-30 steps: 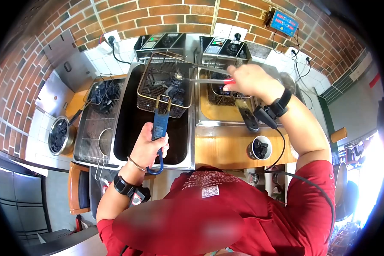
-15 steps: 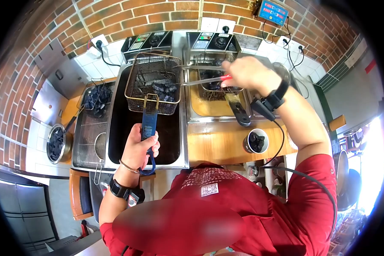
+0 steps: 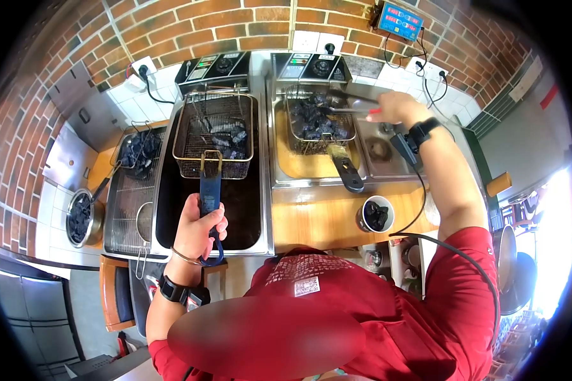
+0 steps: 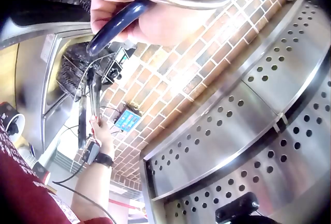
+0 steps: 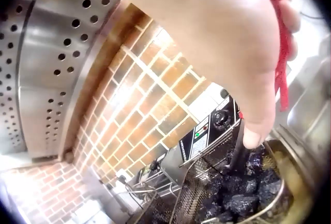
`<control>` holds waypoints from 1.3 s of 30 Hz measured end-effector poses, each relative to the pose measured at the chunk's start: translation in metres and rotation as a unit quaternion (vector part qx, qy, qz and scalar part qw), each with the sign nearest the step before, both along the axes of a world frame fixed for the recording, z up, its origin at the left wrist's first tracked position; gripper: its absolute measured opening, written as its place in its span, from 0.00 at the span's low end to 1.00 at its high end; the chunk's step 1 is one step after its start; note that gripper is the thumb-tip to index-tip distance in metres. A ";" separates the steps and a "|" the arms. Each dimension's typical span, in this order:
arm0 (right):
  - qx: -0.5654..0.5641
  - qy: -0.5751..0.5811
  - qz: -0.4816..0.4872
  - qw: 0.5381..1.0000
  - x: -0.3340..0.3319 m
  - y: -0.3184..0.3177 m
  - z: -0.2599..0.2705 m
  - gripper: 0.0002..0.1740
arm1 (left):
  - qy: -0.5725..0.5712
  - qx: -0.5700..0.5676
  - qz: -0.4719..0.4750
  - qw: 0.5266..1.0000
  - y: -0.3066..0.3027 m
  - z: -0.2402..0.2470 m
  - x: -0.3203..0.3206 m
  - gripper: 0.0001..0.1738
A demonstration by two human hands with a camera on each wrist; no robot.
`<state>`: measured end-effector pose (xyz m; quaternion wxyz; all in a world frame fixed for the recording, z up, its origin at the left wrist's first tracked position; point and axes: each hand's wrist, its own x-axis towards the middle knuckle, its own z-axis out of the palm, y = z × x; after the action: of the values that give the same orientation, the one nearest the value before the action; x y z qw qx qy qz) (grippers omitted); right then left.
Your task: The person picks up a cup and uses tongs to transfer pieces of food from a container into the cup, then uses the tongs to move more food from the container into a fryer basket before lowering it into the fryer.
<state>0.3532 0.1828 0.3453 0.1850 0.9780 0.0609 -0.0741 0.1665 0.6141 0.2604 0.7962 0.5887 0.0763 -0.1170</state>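
Observation:
In the head view, my left hand [image 3: 199, 230] grips the blue handle [image 3: 210, 192] of a wire basket [image 3: 213, 162] held over the left fryer, with dark pieces [image 3: 230, 138] lying in its right part. My right hand [image 3: 400, 108] holds red-handled metal tongs [image 3: 356, 110], whose tips reach into the dark pieces [image 3: 313, 120] in the second basket. That basket sits in the right fryer, its black handle [image 3: 346, 170] pointing toward me. In the right wrist view, my right hand [image 5: 227, 38] is curled round the red grip above the dark chunks [image 5: 240, 195].
A paper cup [image 3: 362, 219] with dark pieces stands on the wooden counter [image 3: 311, 216]. Left of the left fryer [image 3: 268, 190] are a wire rack [image 3: 124, 213] with more dark pieces, a small strainer [image 3: 144, 222] and a metal pot [image 3: 97, 232]. Control panels stand behind the fryers.
The tongs have moved right, from the left basket to the right one. The left basket remains in my left hand. The whole head view has shifted slightly.

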 end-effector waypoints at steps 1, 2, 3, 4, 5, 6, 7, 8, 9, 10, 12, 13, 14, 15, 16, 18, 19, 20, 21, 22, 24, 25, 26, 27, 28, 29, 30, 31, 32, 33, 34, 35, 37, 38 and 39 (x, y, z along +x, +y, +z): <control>0.023 0.029 -0.025 0.999 0.005 0.001 -0.002 0.37 | -0.001 0.000 0.001 1.000 -0.001 0.000 -0.001 0.14; 0.047 0.058 -0.050 0.996 0.010 0.002 -0.005 0.39 | 0.002 0.004 0.002 1.000 -0.002 0.001 -0.001 0.14; 0.069 0.055 -0.056 0.994 0.015 0.000 -0.010 0.41 | 0.004 0.008 0.003 1.000 -0.002 0.001 -0.002 0.13; 0.070 0.054 -0.055 0.995 0.020 -0.001 -0.016 0.41 | 0.003 0.009 0.004 1.000 -0.003 0.002 -0.003 0.13; 0.082 0.054 -0.051 0.994 0.025 -0.002 -0.021 0.40 | 0.006 0.010 0.002 1.000 -0.003 0.002 -0.004 0.13; 0.094 0.054 -0.047 0.993 0.029 -0.003 -0.026 0.40 | 0.009 0.011 0.000 1.000 -0.004 0.001 -0.005 0.13; 0.095 0.054 -0.047 0.993 0.034 -0.004 -0.030 0.40 | 0.011 0.009 0.000 1.000 -0.004 0.000 -0.005 0.13; 0.091 0.071 -0.052 0.992 0.039 -0.005 -0.034 0.38 | 0.010 0.010 0.002 1.000 -0.004 -0.001 -0.005 0.13; 0.087 0.088 -0.058 0.991 0.042 -0.005 -0.037 0.36 | 0.009 0.014 0.000 1.000 -0.004 -0.002 -0.005 0.13; 0.083 0.106 -0.064 0.989 0.045 -0.005 -0.039 0.34 | 0.009 0.017 -0.002 1.000 -0.004 -0.002 -0.006 0.13; 0.085 0.116 -0.054 0.988 0.044 -0.009 -0.039 0.29 | 0.011 0.012 0.002 1.000 -0.005 -0.002 -0.006 0.13; 0.088 0.122 -0.046 0.988 0.042 -0.011 -0.037 0.28 | 0.011 0.005 0.005 1.000 -0.005 -0.002 -0.006 0.13; 0.087 0.123 -0.045 0.988 0.039 -0.012 -0.036 0.28 | 0.012 0.005 0.006 1.000 -0.005 -0.002 -0.006 0.13; 0.109 0.125 -0.043 0.985 0.033 -0.012 -0.033 0.27 | 0.012 0.009 0.002 1.000 -0.005 -0.002 -0.005 0.13; 0.131 0.127 -0.041 0.982 0.029 -0.012 -0.032 0.26 | 0.012 0.013 -0.001 1.000 -0.006 -0.002 -0.005 0.12; 0.135 0.129 -0.042 0.982 0.022 -0.013 -0.031 0.26 | 0.011 0.015 -0.001 1.000 -0.007 -0.001 -0.004 0.12; 0.139 0.130 -0.042 0.981 0.020 -0.014 -0.030 0.25 | 0.008 0.018 -0.001 1.000 -0.007 -0.001 -0.003 0.12; 0.139 0.128 -0.043 0.981 0.020 -0.017 -0.031 0.25 | 0.006 0.017 -0.002 1.000 -0.007 -0.001 -0.003 0.12; 0.157 0.127 -0.036 0.979 0.019 -0.022 -0.032 0.25 | 0.006 0.016 -0.007 1.000 -0.007 -0.001 -0.003 0.12; 0.175 0.128 -0.028 0.976 0.019 -0.026 -0.032 0.27 | 0.007 0.014 -0.010 1.000 -0.007 0.000 -0.002 0.12; 0.185 0.107 -0.010 0.977 0.014 -0.028 -0.026 0.27 | 0.005 0.011 -0.013 1.000 -0.008 0.003 -0.002 0.13; 0.195 0.089 0.008 0.977 0.007 -0.025 -0.019 0.28 | 0.006 0.009 -0.017 1.000 -0.008 0.004 -0.003 0.13; 0.194 0.089 0.010 0.977 -0.002 -0.019 -0.010 0.28 | 0.006 0.007 -0.014 1.000 -0.008 0.003 -0.003 0.13; 0.211 0.079 0.010 0.974 -0.013 -0.007 0.005 0.29 | 0.006 0.002 -0.014 1.000 -0.009 0.003 -0.003 0.14; 0.229 0.068 0.010 0.971 -0.017 0.004 0.013 0.30 | 0.006 -0.002 -0.013 1.000 -0.009 0.002 -0.003 0.15; 0.228 0.069 0.012 0.971 -0.015 0.011 0.015 0.30 | 0.005 -0.003 -0.011 1.000 -0.008 0.001 -0.002 0.15; 0.236 0.077 0.064 0.967 -0.012 0.017 0.017 0.32 | 0.013 -0.014 -0.015 1.000 -0.007 -0.001 -0.001 0.16; 0.244 0.085 0.114 0.959 -0.011 0.024 0.017 0.33 | 0.022 -0.024 -0.020 0.999 -0.006 -0.002 -0.001 0.16; 0.245 0.084 0.113 0.959 -0.010 0.036 0.016 0.33 | 0.022 -0.023 -0.021 0.999 -0.006 -0.001 -0.001 0.16; 0.257 0.093 0.139 0.952 -0.010 0.052 0.014 0.32 | 0.022 -0.024 -0.018 0.999 -0.007 0.000 -0.001 0.16; 0.269 0.103 0.163 0.944 -0.009 0.063 0.012 0.32 | 0.023 -0.024 -0.017 0.999 -0.007 0.000 -0.001 0.16; 0.278 0.100 0.184 0.937 -0.006 0.068 0.007 0.33 | 0.024 -0.023 -0.020 0.999 -0.007 0.000 -0.001 0.16; 0.284 0.097 0.198 0.933 -0.001 0.069 0.007 0.34 | 0.021 -0.017 -0.024 0.999 -0.005 -0.001 -0.002 0.16; 0.258 0.075 0.163 0.949 -0.004 0.066 0.011 0.34 | 0.023 -0.016 -0.026 0.999 -0.005 -0.001 -0.004 0.16; 0.244 0.062 0.147 0.957 -0.001 0.057 0.008 0.34 | 0.020 -0.010 -0.027 0.999 -0.004 -0.001 -0.005 0.15</control>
<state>0.3521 0.2396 0.3536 -0.0547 0.9672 0.2313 -0.0897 0.1617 0.6098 0.2596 0.7971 0.5797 0.0753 -0.1513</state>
